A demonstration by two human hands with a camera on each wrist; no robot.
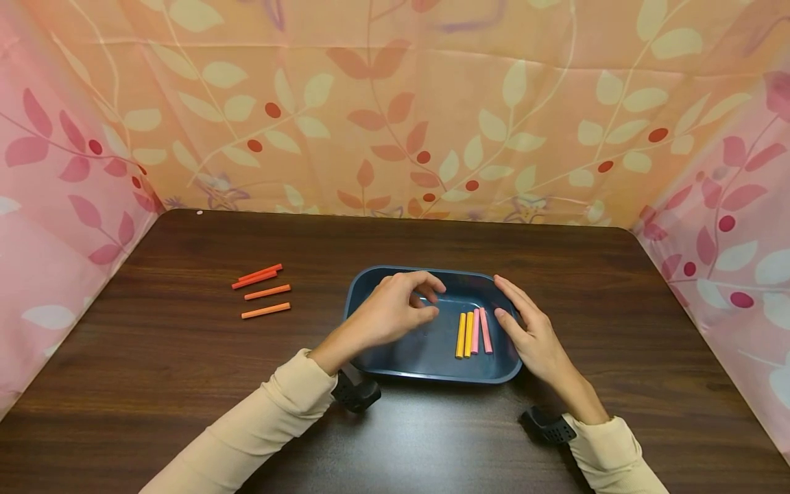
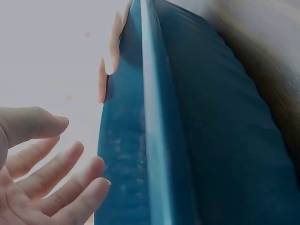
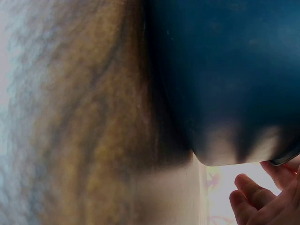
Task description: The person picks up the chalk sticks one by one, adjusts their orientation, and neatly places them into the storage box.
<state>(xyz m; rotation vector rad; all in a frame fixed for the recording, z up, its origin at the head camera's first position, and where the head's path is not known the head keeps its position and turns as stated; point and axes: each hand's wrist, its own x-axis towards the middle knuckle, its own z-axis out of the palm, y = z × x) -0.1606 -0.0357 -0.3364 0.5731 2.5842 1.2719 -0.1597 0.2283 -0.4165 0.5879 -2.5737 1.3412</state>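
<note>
A dark blue rectangular tray (image 1: 395,376) stands on the table. Two yellow sticks (image 1: 460,336) and two pink sticks (image 1: 485,331), like chalk or crayons, lie side by side in its right part. Over the tray's left half hovers my left hand (image 1: 391,309), fingers loosely bent, nothing between thumb and fingertips; the left wrist view confirms the gap. At the tray's right end my right hand (image 1: 535,336) rests against the rim with its fingers fairly straight. In the right wrist view, fingers of this hand (image 3: 267,199) show beside the tray wall.
On the table's left side lie two red sticks (image 1: 256,278), roughly parallel and touching or nearly so. Nearer me are two orange sticks (image 1: 267,311), set apart. Leaf-patterned cloth (image 1: 395,137) hangs behind the dark wooden table (image 1: 154,329) and along both sides.
</note>
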